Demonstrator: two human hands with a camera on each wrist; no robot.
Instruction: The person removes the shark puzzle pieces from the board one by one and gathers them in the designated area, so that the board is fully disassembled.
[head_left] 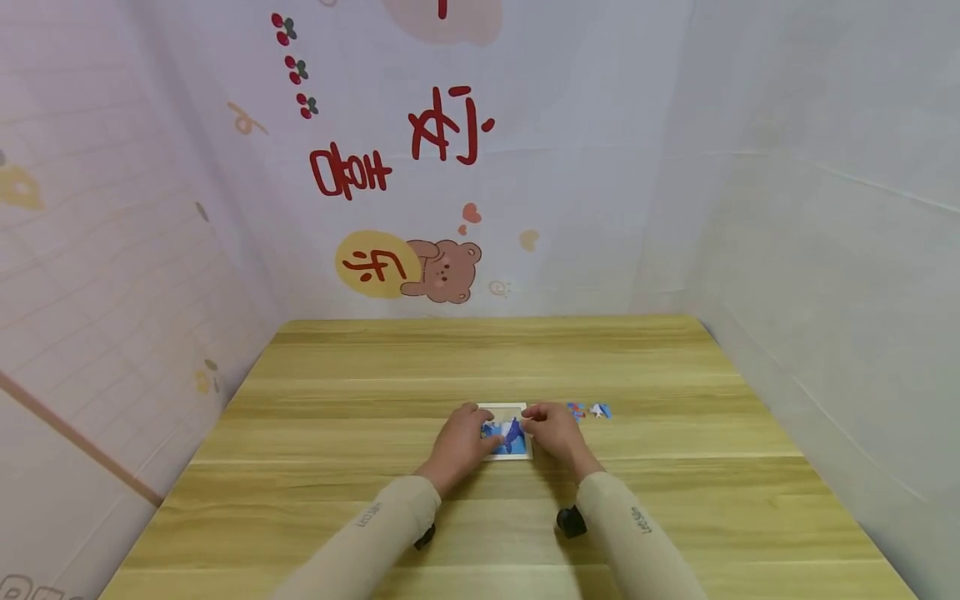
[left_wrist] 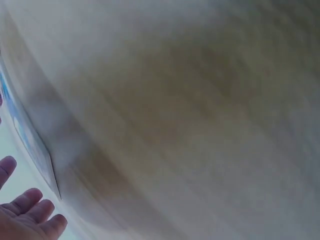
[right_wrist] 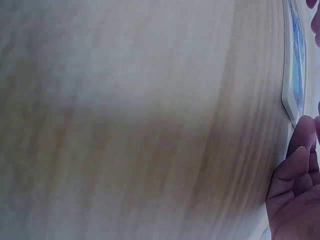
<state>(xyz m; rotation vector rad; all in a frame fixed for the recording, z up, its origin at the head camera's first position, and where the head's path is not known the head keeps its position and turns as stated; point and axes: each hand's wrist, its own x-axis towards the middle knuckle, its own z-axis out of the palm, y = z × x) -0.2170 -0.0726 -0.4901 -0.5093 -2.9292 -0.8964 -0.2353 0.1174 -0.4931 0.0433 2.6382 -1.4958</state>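
A small jigsaw puzzle (head_left: 510, 452) in a white frame lies on the table, showing a blue picture with a purple animal. Bare beige backing shows along its top part. My left hand (head_left: 459, 442) rests at the frame's left side, fingers and thumb spread over its edge; in the left wrist view its fingers (left_wrist: 32, 212) are loosely bent beside the frame. At the upper right of the puzzle, my right hand (head_left: 557, 431) pinches a purple-blue puzzle piece between thumb and index finger. In the right wrist view its other fingers (right_wrist: 295, 167) curl beside the frame's corner.
Two loose puzzle pieces lie right of the right hand: a red-and-blue one (head_left: 576, 409) and a white-and-blue one (head_left: 601, 411). The wooden table (head_left: 337, 375) meets a printed back wall (head_left: 570, 167) and pale side walls. Dark wrist cameras (head_left: 572, 522) hang under the sleeves.
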